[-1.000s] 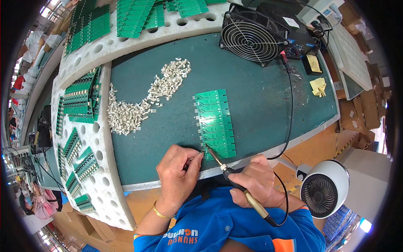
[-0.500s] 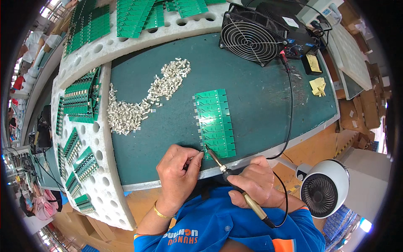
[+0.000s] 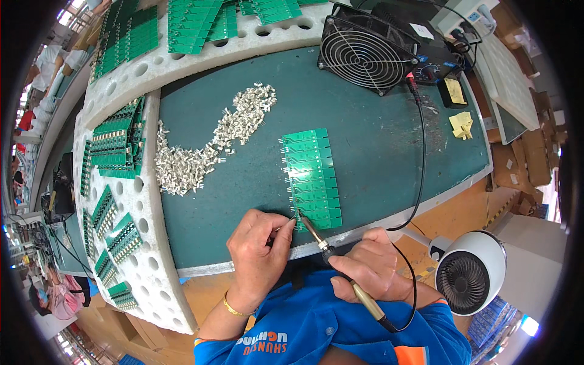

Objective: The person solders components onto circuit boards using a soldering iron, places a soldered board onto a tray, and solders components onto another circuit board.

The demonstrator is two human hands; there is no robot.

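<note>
A green circuit board panel (image 3: 311, 173) lies on the dark green bench mat, with small pin connectors along its left edge. My right hand (image 3: 368, 264) is closed round a soldering iron (image 3: 364, 298) whose tip touches or nearly touches the panel's near left corner. Beside that tip, the thumb and forefinger of my left hand (image 3: 260, 243) are pinched together at the same corner; what is between them is too small to make out. A curved heap of small white connectors (image 3: 182, 169) spreads over the mat to the left of the panel.
White foam trays (image 3: 146, 237) with green boards (image 3: 125, 234) border the mat at left and back. A black fan (image 3: 364, 53) and the iron's control box (image 3: 429, 72) stand at back right, near a yellow sponge (image 3: 461, 125). The black cable (image 3: 422, 164) runs down the right. A white fan (image 3: 465, 280) stands at right.
My right hand and the soldering iron have shifted very slightly. The left hand and the panel stay where they were.
</note>
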